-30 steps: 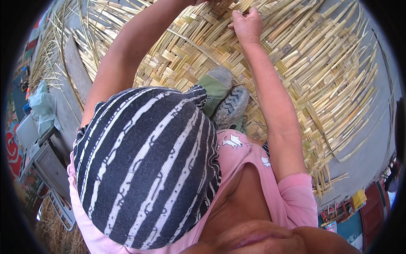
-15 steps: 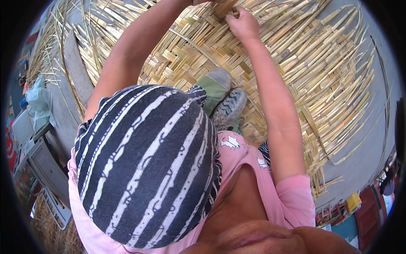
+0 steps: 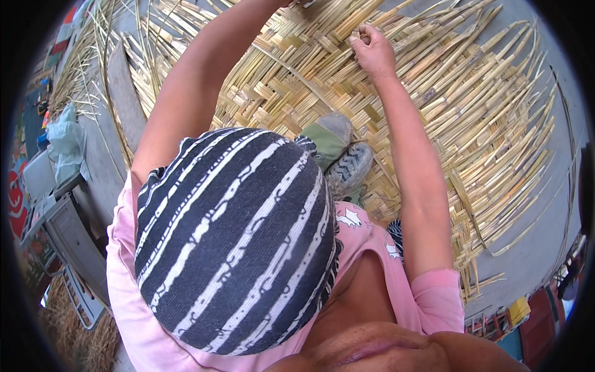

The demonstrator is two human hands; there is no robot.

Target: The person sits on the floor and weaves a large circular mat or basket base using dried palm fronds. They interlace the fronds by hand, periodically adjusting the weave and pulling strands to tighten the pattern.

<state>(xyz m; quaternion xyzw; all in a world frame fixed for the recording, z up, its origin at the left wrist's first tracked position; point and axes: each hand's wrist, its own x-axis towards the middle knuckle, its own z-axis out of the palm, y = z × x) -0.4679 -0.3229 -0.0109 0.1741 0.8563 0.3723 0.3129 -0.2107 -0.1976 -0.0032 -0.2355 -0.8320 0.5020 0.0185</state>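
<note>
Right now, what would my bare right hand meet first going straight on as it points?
Your right hand would likely meet the long, narrow, pale yellow reed strips first, though depth is unclear.

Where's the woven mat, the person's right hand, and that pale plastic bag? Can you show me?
Woven mat (image 3: 334, 82): head view, on its woven middle part.
Right hand (image 3: 376, 56): head view, on the back of the hand.
Pale plastic bag (image 3: 67, 144): head view, on its crumpled side.
</note>
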